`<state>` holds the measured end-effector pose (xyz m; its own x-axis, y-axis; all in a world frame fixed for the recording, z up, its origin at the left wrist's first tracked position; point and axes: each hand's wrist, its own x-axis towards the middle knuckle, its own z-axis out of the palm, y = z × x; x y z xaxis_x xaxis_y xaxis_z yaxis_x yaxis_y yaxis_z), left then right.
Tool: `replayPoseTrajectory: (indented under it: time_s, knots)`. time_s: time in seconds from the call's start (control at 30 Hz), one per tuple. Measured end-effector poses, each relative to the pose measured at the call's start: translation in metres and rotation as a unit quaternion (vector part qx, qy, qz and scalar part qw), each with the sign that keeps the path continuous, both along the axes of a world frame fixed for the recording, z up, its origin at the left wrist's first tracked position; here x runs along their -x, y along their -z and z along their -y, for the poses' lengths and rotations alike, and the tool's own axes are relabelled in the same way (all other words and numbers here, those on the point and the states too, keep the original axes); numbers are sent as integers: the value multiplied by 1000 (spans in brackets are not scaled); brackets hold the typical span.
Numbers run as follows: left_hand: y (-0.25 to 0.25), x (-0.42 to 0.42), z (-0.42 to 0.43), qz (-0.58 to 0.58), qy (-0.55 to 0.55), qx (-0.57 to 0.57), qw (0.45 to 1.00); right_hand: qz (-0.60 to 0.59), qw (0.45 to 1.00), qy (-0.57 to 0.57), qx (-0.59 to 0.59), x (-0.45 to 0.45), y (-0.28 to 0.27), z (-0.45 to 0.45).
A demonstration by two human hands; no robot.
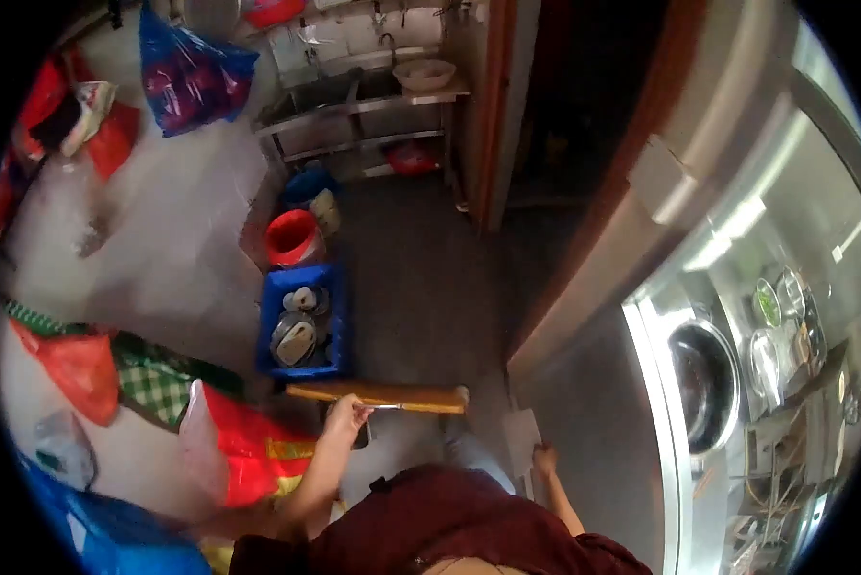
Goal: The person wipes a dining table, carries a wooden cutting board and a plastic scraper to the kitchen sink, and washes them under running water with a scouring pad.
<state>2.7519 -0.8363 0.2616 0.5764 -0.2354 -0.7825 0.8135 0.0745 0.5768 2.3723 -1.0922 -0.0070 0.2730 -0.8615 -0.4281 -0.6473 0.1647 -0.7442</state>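
My left hand is closed at the near edge of a long, narrow brown board, which lies crosswise in front of my body. A short shiny strip shows beside the fingers; its kind is unclear. Low on my right side, my right hand is closed at the edge of a pale, flat rectangular piece. Its fingers are small and partly blurred. Just beyond the board stands a blue crate with bowls and other dishes inside.
A red bucket stands behind the crate. Farther off is a sink with a basin beside it. Bags, including a red one, lie at left. On the right, a wall edge borders a metal counter with a wok.
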Motion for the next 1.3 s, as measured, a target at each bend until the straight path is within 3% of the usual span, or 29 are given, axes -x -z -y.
replayPoseTrajectory:
  time_s: [0.07,0.1,0.13,0.2,0.27,0.3,0.33,0.37,0.4,0.43,0.5,0.57,0.77,0.83,0.87,0.93,1.0,1.07,1.3]
  knots:
    - [15,-45,27,27,-35,19,999,-36,997,-30,68,-52,-7,39]
    - [16,-67,44,48,-75,21,996,0,977,-37,210,-87,-12,70]
    - [14,-92,63,44,-76,9,996,45,935,-39,351,-130,-19,105]
    - [25,-138,79,122,-90,123,981,21,852,-94,515,-215,-37,171]
    - [37,-193,82,392,55,-14,918,-123,785,-219,567,-299,-71,255]
    - [45,-206,78,498,132,-84,853,17,892,-155,423,-358,-99,287]
    - [51,-220,85,595,206,-147,763,173,941,-48,286,-418,-130,318]
    - [37,-240,98,451,126,7,884,92,951,-80,282,-478,-176,348]
    - [21,-260,112,290,-12,147,946,189,939,-110,264,-534,-203,378]
    - [19,-283,120,229,-69,174,955,212,946,-124,211,-585,-237,397]
    - [28,-333,134,203,-93,158,962,216,923,-131,290,-667,-343,394]
    - [40,-382,143,190,-104,143,966,343,869,-100,342,-747,-377,419]
    - [41,-518,177,170,-117,112,972,361,880,-63,302,-905,-455,510]
    - [30,-562,193,169,-120,102,973,291,907,-20,304,-940,-482,542]
    - [24,-581,201,171,-118,97,973,256,919,2,301,-955,-490,559]
    - [15,-617,218,176,-120,86,973,192,854,0,484,-983,-475,627]
    - [10,-646,236,183,-133,79,971,245,817,67,517,-1012,-494,654]
    - [12,-662,250,185,-152,74,968,356,807,148,448,-1019,-519,636]
    - [-8,-682,284,218,-241,45,945,433,721,216,497,-1042,-487,685]
